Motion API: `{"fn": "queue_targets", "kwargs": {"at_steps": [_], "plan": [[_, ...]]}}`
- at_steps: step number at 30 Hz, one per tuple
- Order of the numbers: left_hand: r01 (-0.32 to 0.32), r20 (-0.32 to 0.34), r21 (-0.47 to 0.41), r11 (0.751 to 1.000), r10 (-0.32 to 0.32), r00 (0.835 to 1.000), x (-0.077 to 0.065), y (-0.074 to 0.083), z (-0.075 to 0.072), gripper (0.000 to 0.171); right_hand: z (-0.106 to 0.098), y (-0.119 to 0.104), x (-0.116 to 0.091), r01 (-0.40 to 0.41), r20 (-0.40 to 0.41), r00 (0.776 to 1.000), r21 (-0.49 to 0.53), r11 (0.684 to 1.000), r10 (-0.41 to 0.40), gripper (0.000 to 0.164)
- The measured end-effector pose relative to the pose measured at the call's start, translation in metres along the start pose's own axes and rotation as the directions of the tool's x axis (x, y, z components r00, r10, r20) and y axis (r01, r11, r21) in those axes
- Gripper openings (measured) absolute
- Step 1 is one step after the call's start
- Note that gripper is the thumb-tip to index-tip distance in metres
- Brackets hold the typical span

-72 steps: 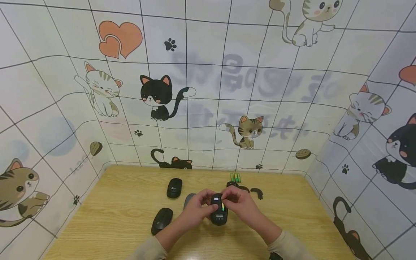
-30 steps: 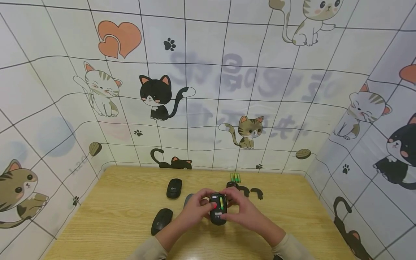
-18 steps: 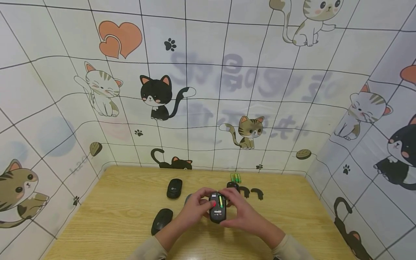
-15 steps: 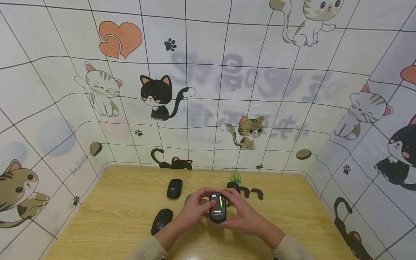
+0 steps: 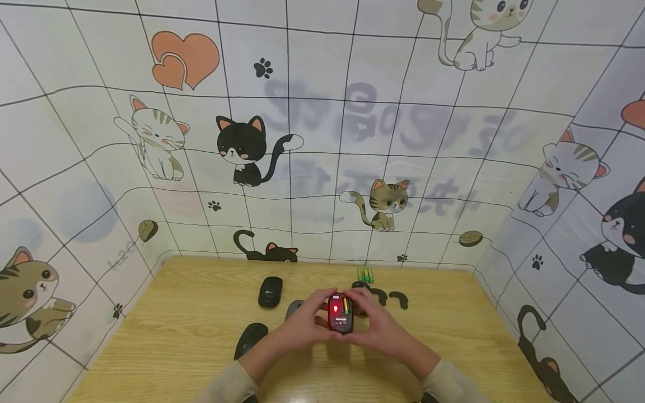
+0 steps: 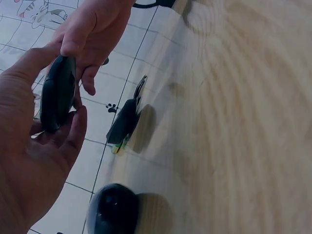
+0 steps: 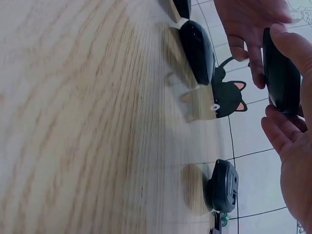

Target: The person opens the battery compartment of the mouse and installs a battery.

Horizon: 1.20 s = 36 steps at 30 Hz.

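Both hands hold a black computer mouse [image 5: 341,322], underside up, above the table. A bright red light glows on its underside, and a green-and-yellow battery [image 5: 346,305] lies in its uncovered slot. My left hand [image 5: 308,323] grips the left side, thumb at the near end and fingers at the far end. My right hand [image 5: 377,324] grips the right side the same way. In the left wrist view the mouse [image 6: 57,95] shows edge-on between the hands. The right wrist view has the mouse [image 7: 281,73] with a thumb on its end.
On the wooden table [image 5: 166,336], two black mice [image 5: 270,291] and a partly hidden grey mouse [image 5: 294,307] lie to the left. Beyond the right hand are a dark device [image 5: 360,285], two curved black pieces [image 5: 399,300] and several green batteries [image 5: 365,275]. A cat-print sheet [image 5: 322,168] stands behind.
My right fingers have left the battery slot and grip the mouse's side. My left thumb has slid off the underside to the near end, and the red light now shows openly.
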<state>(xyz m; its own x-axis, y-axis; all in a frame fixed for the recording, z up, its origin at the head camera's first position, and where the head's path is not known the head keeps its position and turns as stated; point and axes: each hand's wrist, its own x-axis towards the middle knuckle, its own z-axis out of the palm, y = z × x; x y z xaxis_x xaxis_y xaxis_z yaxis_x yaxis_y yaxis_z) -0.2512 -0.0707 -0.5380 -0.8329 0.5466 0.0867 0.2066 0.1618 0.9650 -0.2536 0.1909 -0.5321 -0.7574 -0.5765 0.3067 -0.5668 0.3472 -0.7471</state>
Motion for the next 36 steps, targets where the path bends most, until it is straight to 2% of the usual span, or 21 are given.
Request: {"fn": "queue_targets", "kwargs": {"at_steps": [4, 13, 22, 30, 36], "plan": [[-0.030, 0.053, 0.127, 0.991, 0.023, 0.998, 0.005, 0.001, -0.007, 0.107, -0.003, 0.004, 0.003, -0.029, 0.002, 1.000, 0.011, 1.000, 0.029, 0.092], [-0.107, 0.048, 0.338, 0.935, 0.097, 0.994, 0.016, 0.001, -0.016, 0.102, -0.009, 0.008, 0.010, -0.061, 0.022, 0.998, 0.033, 0.998, 0.060, 0.095], [-0.136, 0.069, 0.417, 0.899, 0.118, 0.991, 0.026, 0.000, -0.020, 0.098, -0.013, 0.013, 0.016, -0.082, 0.033, 0.996, -0.031, 0.996, 0.083, 0.095], [-0.121, 0.072, 0.468, 0.876, 0.099, 0.993, 0.038, -0.002, -0.022, 0.099, -0.017, 0.018, 0.022, -0.109, 0.028, 0.993, -0.113, 0.988, 0.113, 0.095], [-0.104, 0.059, 0.523, 0.846, 0.087, 0.995, 0.050, -0.010, -0.023, 0.097, -0.019, 0.027, 0.028, -0.106, 0.031, 0.993, -0.167, 0.980, 0.113, 0.094]]}}
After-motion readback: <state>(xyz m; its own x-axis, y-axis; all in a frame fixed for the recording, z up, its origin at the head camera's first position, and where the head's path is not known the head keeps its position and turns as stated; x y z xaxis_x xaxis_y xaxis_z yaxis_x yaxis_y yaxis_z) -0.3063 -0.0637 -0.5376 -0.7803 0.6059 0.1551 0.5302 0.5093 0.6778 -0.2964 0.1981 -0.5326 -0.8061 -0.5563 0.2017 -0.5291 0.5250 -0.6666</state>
